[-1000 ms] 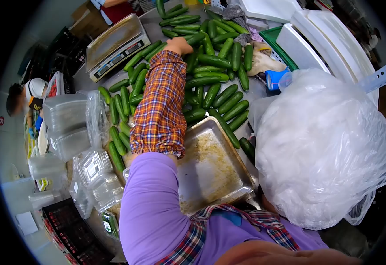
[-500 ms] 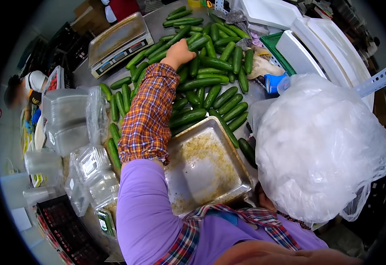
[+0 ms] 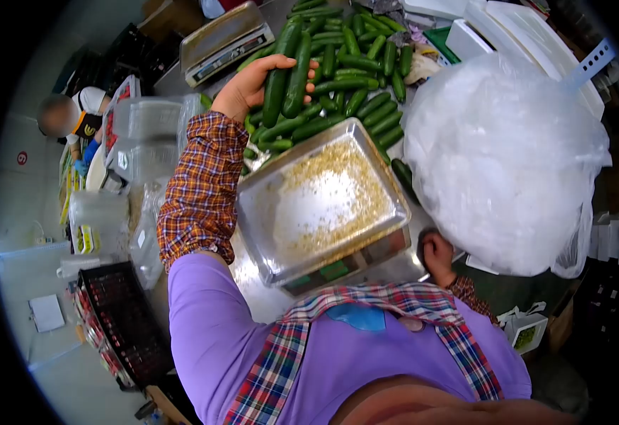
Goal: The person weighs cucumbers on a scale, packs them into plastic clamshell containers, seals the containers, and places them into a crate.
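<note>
My left hand (image 3: 247, 83) is closed around two cucumbers (image 3: 279, 85), held side by side above the table. Behind and below them lies a heap of loose cucumbers (image 3: 355, 62). A shallow metal tray (image 3: 302, 205), with brownish residue on its bottom, sits tilted in front of my body. My right hand (image 3: 437, 256) is at the table's near right edge, to the right of the tray. Its fingers are curled in, and whether anything is inside them is hidden.
A large bag of white, cloudy plastic (image 3: 500, 163) bulges at the right. A scale (image 3: 228, 46) stands at the back left. Clear plastic containers (image 3: 150, 120) are stacked on the left, above a dark crate (image 3: 122, 322). Beyond, a person (image 3: 86, 117) wears blue gloves.
My left hand has lifted two cucumbers from the heap and drawn them back left. The clear clamshell boxes near my left arm are gone from view. The tray now sits tilted, and my right hand shows more.
</note>
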`<state>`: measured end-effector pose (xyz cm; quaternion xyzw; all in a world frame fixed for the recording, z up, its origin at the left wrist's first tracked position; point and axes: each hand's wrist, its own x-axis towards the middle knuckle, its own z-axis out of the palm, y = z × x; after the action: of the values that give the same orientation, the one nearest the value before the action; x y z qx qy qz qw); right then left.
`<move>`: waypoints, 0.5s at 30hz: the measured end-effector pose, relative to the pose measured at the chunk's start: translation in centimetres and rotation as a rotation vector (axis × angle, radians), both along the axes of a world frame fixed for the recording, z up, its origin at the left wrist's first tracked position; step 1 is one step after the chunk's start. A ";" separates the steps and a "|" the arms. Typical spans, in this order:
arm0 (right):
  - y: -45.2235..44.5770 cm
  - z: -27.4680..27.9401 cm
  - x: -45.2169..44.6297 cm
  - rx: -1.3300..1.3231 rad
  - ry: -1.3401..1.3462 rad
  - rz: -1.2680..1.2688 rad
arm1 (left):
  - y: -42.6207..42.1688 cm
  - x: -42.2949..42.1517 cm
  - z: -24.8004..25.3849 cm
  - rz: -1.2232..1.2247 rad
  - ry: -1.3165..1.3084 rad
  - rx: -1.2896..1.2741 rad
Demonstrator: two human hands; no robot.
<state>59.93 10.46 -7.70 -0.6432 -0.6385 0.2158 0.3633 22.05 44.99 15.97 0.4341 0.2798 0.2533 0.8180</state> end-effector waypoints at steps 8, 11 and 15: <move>0.1 1.9 -0.5 0.038 0.094 0.043 | -2.7 -3.5 1.1 0.263 1.053 0.598; -1.0 1.4 0.0 -0.215 0.426 -0.024 | -0.6 -6.8 -1.0 0.288 1.521 1.006; -1.2 4.1 -0.6 -0.014 0.589 -0.045 | -0.9 -10.1 -0.3 0.114 1.653 0.650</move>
<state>59.36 9.26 -3.64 -0.5694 -0.4896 0.3895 0.5333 11.95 44.12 15.66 0.6745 0.7159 -0.0336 0.1772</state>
